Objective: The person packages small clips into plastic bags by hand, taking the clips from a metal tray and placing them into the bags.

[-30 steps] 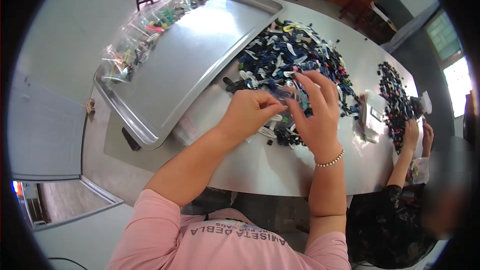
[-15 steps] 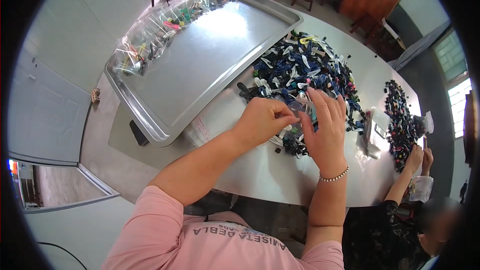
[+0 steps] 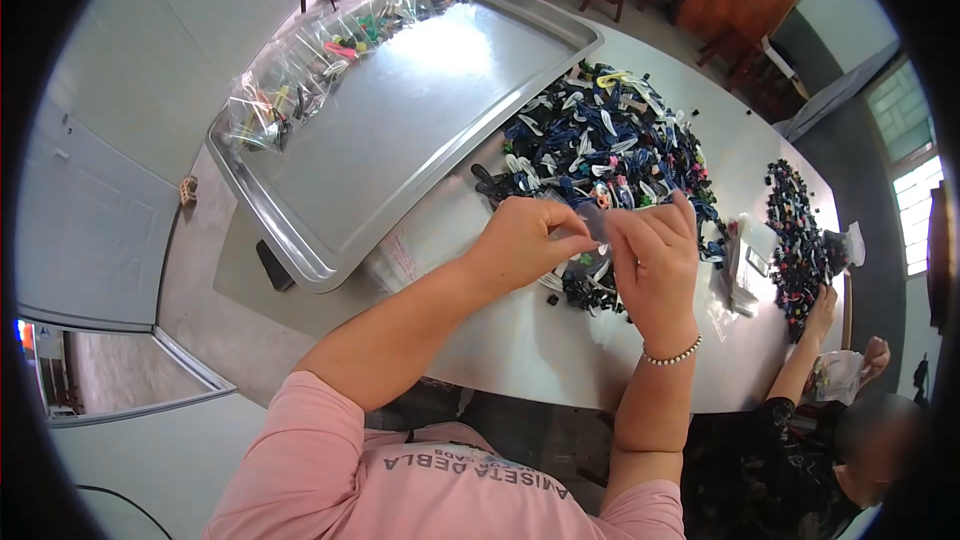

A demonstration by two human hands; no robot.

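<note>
My left hand [image 3: 535, 242] is closed, thumb and forefinger pinching the edge of a small clear plastic bag [image 3: 592, 227]. Across from it my right hand [image 3: 655, 260], with a beaded bracelet at the wrist, has its fingers curled in and its fingertips at the bag's other side. The bag is small, see-through and partly hidden by my fingers. Just beyond both hands spreads a large heap of small navy, black and white pieces that look like hair clips [image 3: 580, 130], with a few colourful ones among them.
A metal tray [image 3: 390, 170] lies at left with several filled clear bags [image 3: 270, 110] along its far edge. Flat clear bags [image 3: 395, 260] lie beside it. At right are a stack of packets [image 3: 752, 265], a second heap [image 3: 793, 230] and a co-worker's hand [image 3: 824, 310].
My right hand's fingers have curled in from a more spread pose, closing at the bag. My left hand has barely moved. One of the co-worker's hands has moved away from the second heap.
</note>
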